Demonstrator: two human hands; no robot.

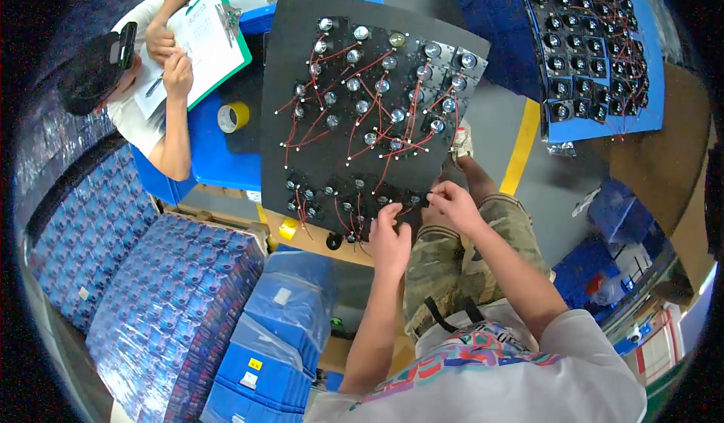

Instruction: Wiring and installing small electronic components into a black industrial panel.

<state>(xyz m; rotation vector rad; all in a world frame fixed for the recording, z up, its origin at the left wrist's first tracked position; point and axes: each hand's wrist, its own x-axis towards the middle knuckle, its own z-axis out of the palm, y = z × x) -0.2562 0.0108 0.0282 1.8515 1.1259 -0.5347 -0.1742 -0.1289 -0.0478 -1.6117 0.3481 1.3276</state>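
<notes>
A black board (332, 166) lies before me, carrying several small black modules with round clear lenses (382, 86) and thin red wires (349, 151) with white ends. At its near edge my left hand (389, 240) has its fingers partly curled and its thumb apart. Its fingertips are beside a module (383, 199) and a red wire, with no clear grip on either. To the right, my right hand (457, 207) is closed, thumb and finger pinching the edge of a black lens module (414, 199). Its fingertips partly hide that module.
A person (162, 83) at the far left writes on a green clipboard (243, 53). Yellow tape (233, 117) rests on a blue bin (215, 163). More modules lie on a blue sheet (648, 113) at right. Blue boxes (260, 347) and patterned stacks (173, 295) stand at left.
</notes>
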